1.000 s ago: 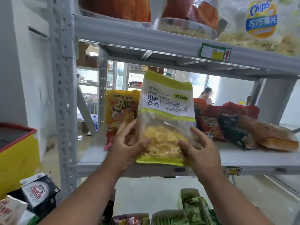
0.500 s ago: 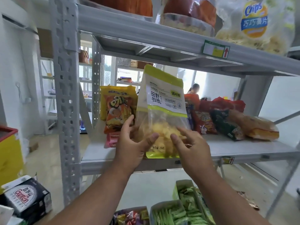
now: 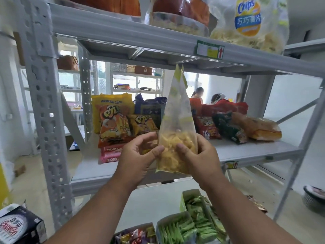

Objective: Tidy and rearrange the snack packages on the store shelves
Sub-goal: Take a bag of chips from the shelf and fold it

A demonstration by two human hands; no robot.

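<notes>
A clear bag of yellow crisps with green trim (image 3: 176, 124) stands upright in front of the middle shelf (image 3: 246, 152), turned edge-on towards me. My left hand (image 3: 137, 159) grips its lower left side and my right hand (image 3: 198, 159) grips its lower right side. Behind it on the shelf stand yellow-orange snack bags (image 3: 112, 120), a blue bag (image 3: 149, 110), pink nabati packs (image 3: 110, 154), red bags (image 3: 223, 110), a dark green bag (image 3: 228, 129) and a lying orange-brown bag (image 3: 256, 129).
The top shelf (image 3: 158, 37) carries big bags, one a Chips bag (image 3: 249, 23). Below are open boxes of green packets (image 3: 193, 224) and mixed sweets (image 3: 135, 235). A perforated grey upright (image 3: 44, 103) stands at the left, a black carton (image 3: 19, 226) at the lower left. People sit beyond the shelf.
The crisps bag has turned from facing me to edge-on. Both hands have shifted on its lower part, and my view has moved closer and to the left.
</notes>
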